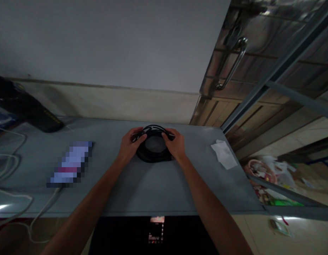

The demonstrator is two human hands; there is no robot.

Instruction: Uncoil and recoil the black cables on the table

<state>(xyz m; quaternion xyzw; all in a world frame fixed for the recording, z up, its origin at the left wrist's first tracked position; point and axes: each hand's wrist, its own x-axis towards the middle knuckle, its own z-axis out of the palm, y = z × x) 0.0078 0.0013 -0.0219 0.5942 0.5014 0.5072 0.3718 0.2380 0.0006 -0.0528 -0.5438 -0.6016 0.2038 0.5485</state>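
Grey table (142, 191) against a plain wall, coiled black cable (154, 148) sits between both hands; left hand (129, 145) and right hand (176, 143) each clasp a side (probably light, floppy, so hold loops together)

Both arms fwd, left hand (129, 144) & right hand (176, 143) curled, fingers closed inward

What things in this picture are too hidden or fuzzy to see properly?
All in the head view:
- Black cable coil: its sides are covered by the left hand and right hand, so the plugs do not show.
- Flat thing on the grey table: blurred into squares.
- Dark object: cut off by the left edge, too dim to name.
- Small lit screen below the table: too tiny to read.
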